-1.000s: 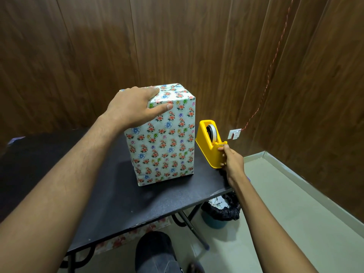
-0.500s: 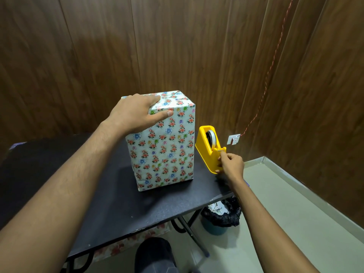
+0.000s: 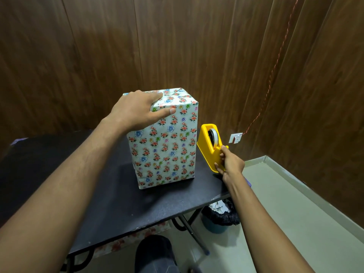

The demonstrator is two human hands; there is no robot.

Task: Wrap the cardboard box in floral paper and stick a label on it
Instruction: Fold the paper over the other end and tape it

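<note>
Cardboard box (image 3: 165, 146): fully covered in white paper printed with small red, blue and green flowers; stands upright on end near the middle of the black table (image 3: 110, 201), its right side just beside the tape dispenser.

Left hand (image 3: 136, 111): lies palm down over the top near-left corner of the box, fingers straight across the top, thumb extended along the upper edge of the front face. It presses on the box without curling round it.

Right hand (image 3: 230, 162): at the near end of the tape dispenser, fingers curled and pinching at the cutter end. Whether a strip of tape lies between the fingertips cannot be told.

Tape dispenser (image 3: 209, 146): yellow, desk type, with a roll of clear tape in its cradle; sits at the right edge of the table.

Bin (image 3: 218, 219): blue, lined with a black bag, on the floor under the table's right corner.

Floral paper sheet (image 3: 126, 241): a piece visible on the floor beneath the table's near edge.

Walls: dark wood panels, with a red cord (image 3: 275, 67) running down to a small white fitting (image 3: 235, 138).
</note>
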